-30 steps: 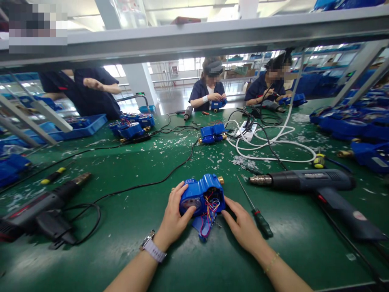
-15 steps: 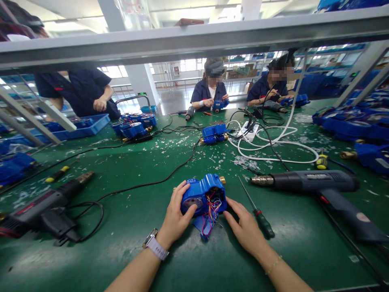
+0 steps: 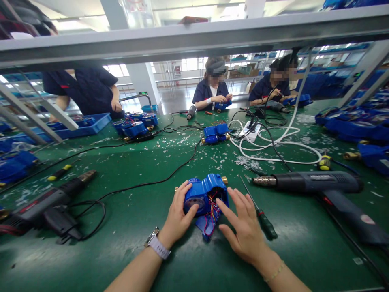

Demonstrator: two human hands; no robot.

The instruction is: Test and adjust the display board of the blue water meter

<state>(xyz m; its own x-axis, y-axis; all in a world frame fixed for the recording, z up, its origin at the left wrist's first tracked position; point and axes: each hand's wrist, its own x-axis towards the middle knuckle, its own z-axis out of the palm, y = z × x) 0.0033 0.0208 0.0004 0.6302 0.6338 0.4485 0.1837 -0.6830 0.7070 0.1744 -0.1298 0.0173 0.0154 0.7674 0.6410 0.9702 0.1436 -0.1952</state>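
Observation:
A blue meter housing (image 3: 204, 190) with a brass end lies on the green table, its right compartment open and full of coloured wires (image 3: 213, 209). Below the opening hangs a blue flap (image 3: 204, 227) with wires running to it. My left hand (image 3: 179, 215) grips the housing's left side, thumb on its round face. My right hand (image 3: 244, 225) has its fingers spread, the index fingertip at the wires in the opening. A green-handled screwdriver (image 3: 266, 224) lies just beyond that hand.
Heat guns lie at the right (image 3: 306, 181) and left (image 3: 51, 207). Another blue housing (image 3: 215, 132) sits ahead, beside a looped white cable (image 3: 273, 159). More housings (image 3: 352, 121) are piled at right. Three people stand or sit across the table (image 3: 331, 259), under a metal shelf beam (image 3: 194, 40).
My right hand has risen from the housing's lower right side to the open compartment, its index finger reaching the wires. My left hand keeps its hold on the housing.

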